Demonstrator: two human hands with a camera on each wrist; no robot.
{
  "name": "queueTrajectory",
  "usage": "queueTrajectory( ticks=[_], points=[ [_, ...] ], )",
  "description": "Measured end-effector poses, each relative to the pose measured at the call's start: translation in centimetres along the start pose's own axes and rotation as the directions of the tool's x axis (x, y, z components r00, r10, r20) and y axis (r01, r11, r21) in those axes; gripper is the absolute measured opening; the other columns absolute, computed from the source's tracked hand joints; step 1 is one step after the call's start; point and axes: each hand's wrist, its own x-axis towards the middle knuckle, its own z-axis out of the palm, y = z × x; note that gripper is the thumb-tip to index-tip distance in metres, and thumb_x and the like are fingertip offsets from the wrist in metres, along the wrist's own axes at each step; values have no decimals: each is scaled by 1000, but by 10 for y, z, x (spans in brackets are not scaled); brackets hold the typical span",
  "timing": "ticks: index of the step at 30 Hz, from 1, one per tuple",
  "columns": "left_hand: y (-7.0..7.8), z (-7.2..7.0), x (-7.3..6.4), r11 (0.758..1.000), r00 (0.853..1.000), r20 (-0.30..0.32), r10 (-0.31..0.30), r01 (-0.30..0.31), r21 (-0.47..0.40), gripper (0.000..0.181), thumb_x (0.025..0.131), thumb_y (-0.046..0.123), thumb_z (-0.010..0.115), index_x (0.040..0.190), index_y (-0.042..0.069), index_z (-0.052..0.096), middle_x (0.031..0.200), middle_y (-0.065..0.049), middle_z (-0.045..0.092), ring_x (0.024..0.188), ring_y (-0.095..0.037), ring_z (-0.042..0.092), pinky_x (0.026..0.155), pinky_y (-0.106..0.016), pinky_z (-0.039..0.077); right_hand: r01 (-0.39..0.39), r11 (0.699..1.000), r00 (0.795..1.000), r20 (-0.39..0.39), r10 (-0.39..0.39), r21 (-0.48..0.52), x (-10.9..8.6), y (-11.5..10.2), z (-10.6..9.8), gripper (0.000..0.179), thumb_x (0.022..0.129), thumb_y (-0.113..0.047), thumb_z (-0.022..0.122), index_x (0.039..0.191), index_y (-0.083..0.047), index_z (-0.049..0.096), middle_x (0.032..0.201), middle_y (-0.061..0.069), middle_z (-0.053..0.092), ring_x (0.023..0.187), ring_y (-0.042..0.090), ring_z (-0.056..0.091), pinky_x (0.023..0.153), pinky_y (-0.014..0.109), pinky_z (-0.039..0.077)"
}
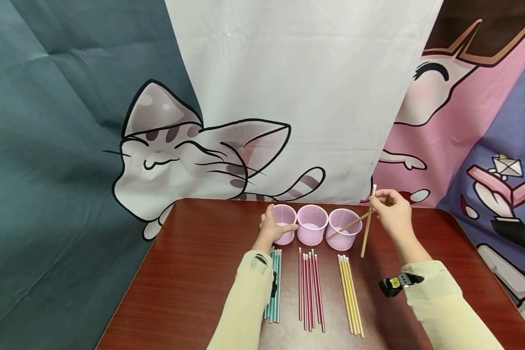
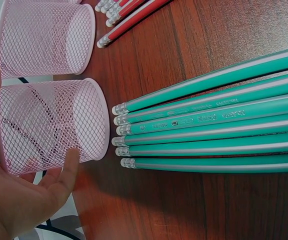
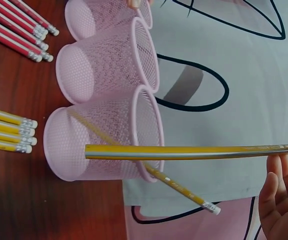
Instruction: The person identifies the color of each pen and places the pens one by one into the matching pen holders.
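Note:
My left hand (image 1: 269, 229) holds the leftmost pink mesh pencil cup (image 2: 49, 120), its thumb and fingers around the cup's sides. Between thumb and fingertips, my right hand (image 1: 393, 214) pinches a yellow pencil (image 3: 194, 152) by its eraser end. That pencil hangs down beside the rightmost pink mesh cup (image 1: 343, 243), overlapping it in the right wrist view. Inside the rightmost cup leans another yellow pencil (image 3: 179, 189), its eraser end jutting over the rim. A third cup (image 1: 311, 236) stands upright between these two.
In front of the cups lie teal pencils (image 2: 214, 117), red pencils (image 1: 310, 291) and yellow pencils (image 1: 351, 296), each kind in its own group. The brown wooden table (image 1: 192, 272) ends right behind the cups, against a printed cartoon curtain (image 1: 310, 97).

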Motion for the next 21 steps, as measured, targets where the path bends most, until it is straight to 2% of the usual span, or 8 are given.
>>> queueTrajectory(
  ticks=[5,9,15,21],
  points=[
    [-1,0,0,1000,1000,-4,7,-7,0,105,59,37,87,143,16,27,130,-20,37,117,-40,40,94,-49,38,-3,999,999,-42,5,41,4,-7,1,7,84,-9,63,89,-7,59,67,-14,55,54,0,54,48,14,45],
    [-1,1,1,1000,1000,-3,7,-7,-8,105,59,36,87,143,16,27,131,-20,36,117,-39,40,94,-49,38,9,998,997,-82,-4,60,7,-13,2,7,82,-8,63,84,-13,58,67,-12,54,55,-2,52,48,13,44],
    [-1,1,0,1000,1000,-6,5,-5,-9,105,58,36,87,142,16,27,131,-20,36,117,-39,40,94,-49,38,37,998,991,-134,-29,57,10,-18,4,8,81,-8,64,82,-14,59,67,-13,52,62,0,50,55,12,40],
    [-1,2,1,1000,1000,-11,8,-7,5,105,57,37,88,142,17,28,129,-20,38,116,-39,41,93,-49,39,48,997,989,-141,-38,65,12,-20,4,8,81,-8,64,82,-14,59,67,-14,53,64,0,50,59,13,38]
  ],
)
